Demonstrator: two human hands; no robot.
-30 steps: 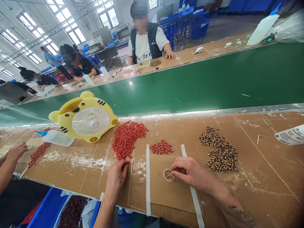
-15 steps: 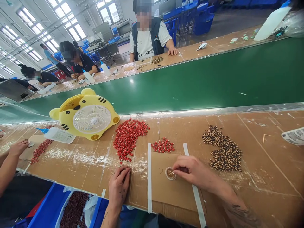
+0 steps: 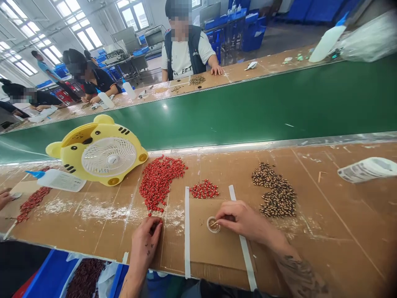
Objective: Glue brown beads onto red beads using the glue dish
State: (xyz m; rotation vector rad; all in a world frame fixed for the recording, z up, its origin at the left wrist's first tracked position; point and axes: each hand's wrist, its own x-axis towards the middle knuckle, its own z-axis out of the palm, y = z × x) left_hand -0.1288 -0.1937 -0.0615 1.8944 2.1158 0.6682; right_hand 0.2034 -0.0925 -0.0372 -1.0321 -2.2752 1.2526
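My right hand (image 3: 237, 217) is closed in a pinch on a thin wooden stick (image 3: 214, 224). The stick's tip is inside a small round clear dish (image 3: 208, 230), which sits on a cardboard sheet (image 3: 214, 250). My left hand (image 3: 146, 238) rests on the table with its fingers closed, and a bit of red shows at the fingertips, looking like one red bead (image 3: 161, 222). Just beyond that hand spreads a large heap of red beads (image 3: 159, 180). A smaller group of red beads (image 3: 204, 189) lies at the sheet's far edge.
White tape strips (image 3: 187, 231) run along the sheet's sides. To the right are a heap of black-and-tan beads (image 3: 274, 192) and a white printed roll (image 3: 369, 169). A yellow animal-shaped fan (image 3: 105, 155) and a glue bottle (image 3: 62, 180) stand left. Beyond the green belt (image 3: 248, 103), co-workers sit.
The whole view has shifted, so things appear farther left. A red bead now shows at my left fingertips. My right hand stays at the dish with the stick.
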